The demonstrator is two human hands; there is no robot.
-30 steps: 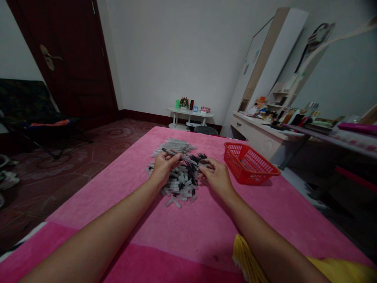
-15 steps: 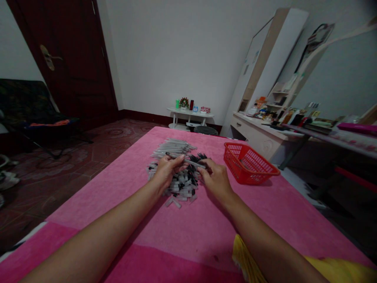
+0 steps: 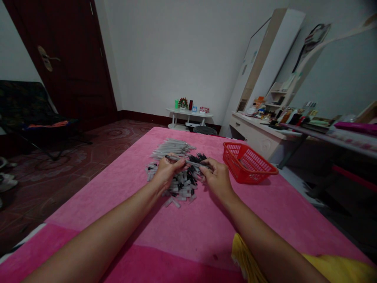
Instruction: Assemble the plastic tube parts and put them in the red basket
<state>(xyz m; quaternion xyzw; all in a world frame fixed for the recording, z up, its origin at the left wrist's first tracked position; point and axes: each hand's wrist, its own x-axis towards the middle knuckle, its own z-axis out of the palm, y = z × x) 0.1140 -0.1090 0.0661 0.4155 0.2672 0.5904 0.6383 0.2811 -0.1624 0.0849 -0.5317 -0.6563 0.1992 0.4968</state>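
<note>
Pinching a slim grey pen (image 3: pixel 192 162) together, left hand (image 3: pixel 167 171) and right hand (image 3: pixel 218 177) are left of the red latticed plastic basket (image 3: pixel 250 173). Translucent tubular caps (image 3: pixel 184 192) lie there too.

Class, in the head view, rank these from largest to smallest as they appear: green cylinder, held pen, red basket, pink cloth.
1. Pink cloth
2. Red basket
3. Held pen, long but thin and partly covered by fingers
4. Green cylinder, which stands farther off, so its true size is unsure
</note>
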